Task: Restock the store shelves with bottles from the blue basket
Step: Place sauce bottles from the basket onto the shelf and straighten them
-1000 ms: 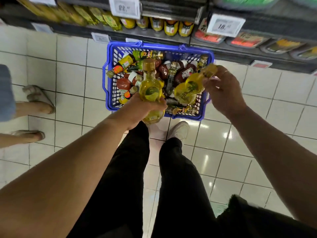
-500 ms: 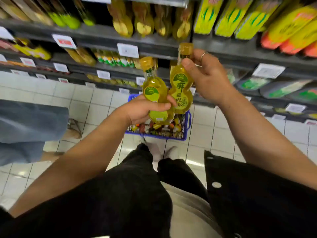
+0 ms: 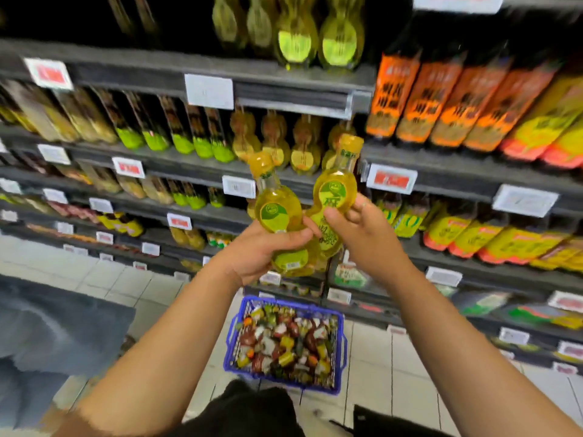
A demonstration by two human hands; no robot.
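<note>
My left hand [image 3: 262, 250] grips a gourd-shaped yellow oil bottle [image 3: 277, 209] with a yellow cap and green label. My right hand [image 3: 362, 234] grips a second yellow oil bottle [image 3: 336, 190] of the same kind, tilted slightly right. Both bottles are raised side by side, touching, in front of the middle shelf [image 3: 315, 181]. That shelf carries a row of similar gourd-shaped bottles [image 3: 277, 143]. The blue basket [image 3: 342, 351] stands on the tiled floor below, filled with several mixed bottles.
Dark shelves run across the view with price tags [image 3: 209, 91] on their edges. Orange-labelled bottles [image 3: 441, 102] fill the right side, green-based ones [image 3: 176, 134] the left. Another person's grey clothing [image 3: 47, 329] shows at the lower left. My dark trousers sit at the bottom.
The view has lifted from the basket toward the shelves. Both hands have raised their bottles higher, level with the shelf of matching bottles, and the basket now appears smaller and lower.
</note>
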